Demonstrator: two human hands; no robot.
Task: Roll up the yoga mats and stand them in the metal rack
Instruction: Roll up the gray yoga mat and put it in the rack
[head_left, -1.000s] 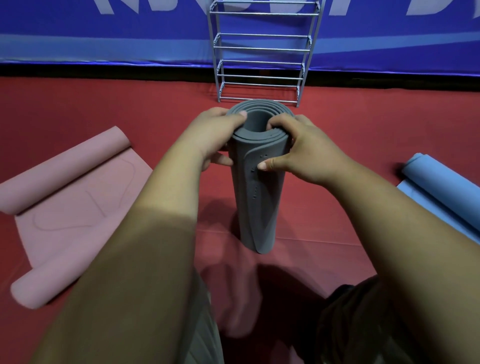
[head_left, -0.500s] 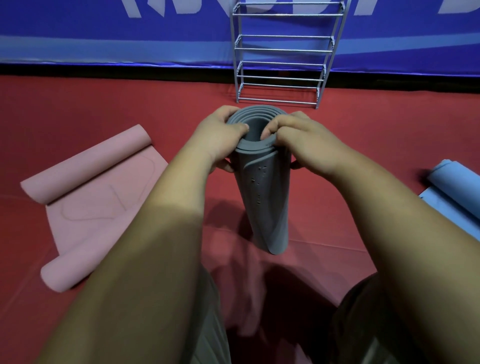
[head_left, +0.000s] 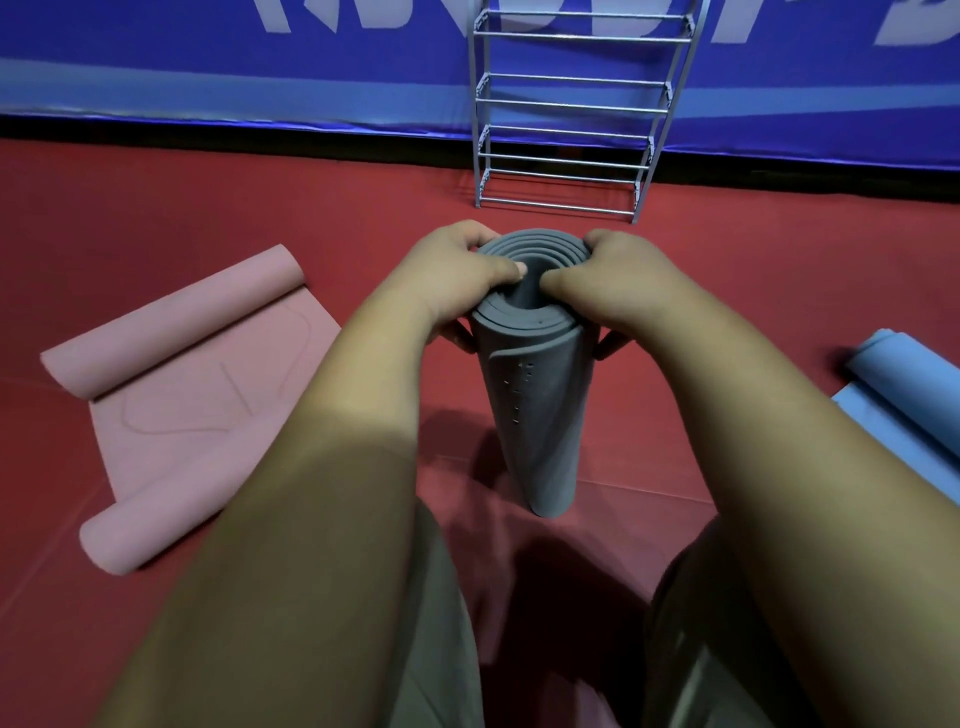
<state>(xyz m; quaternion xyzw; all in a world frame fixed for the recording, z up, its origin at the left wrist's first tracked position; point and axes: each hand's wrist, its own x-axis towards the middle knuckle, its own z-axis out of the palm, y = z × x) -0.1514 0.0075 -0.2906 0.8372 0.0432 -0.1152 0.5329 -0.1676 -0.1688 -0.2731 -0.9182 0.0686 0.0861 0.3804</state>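
Observation:
A rolled grey yoga mat (head_left: 537, 415) stands upright on the red floor in front of me. My left hand (head_left: 452, 280) grips its top rim from the left, thumb hooked inside the roll. On the right side of the rim sits my right hand (head_left: 618, 280), its thumb also inside the coil. The metal rack (head_left: 571, 104) stands beyond the mat against the blue wall, with nothing in it. A pink yoga mat (head_left: 197, 384) lies at the left, curled at both ends. The end of a blue yoga mat (head_left: 904, 389) shows at the right edge.
Red floor matting (head_left: 156, 208) stretches between me and the rack. A blue banner (head_left: 234, 67) backs the rack. My knees fill the bottom of the view.
Both thumbs have moved from the outer rim into the centre of the grey roll. The view has shifted, so the rack and mat sit further right.

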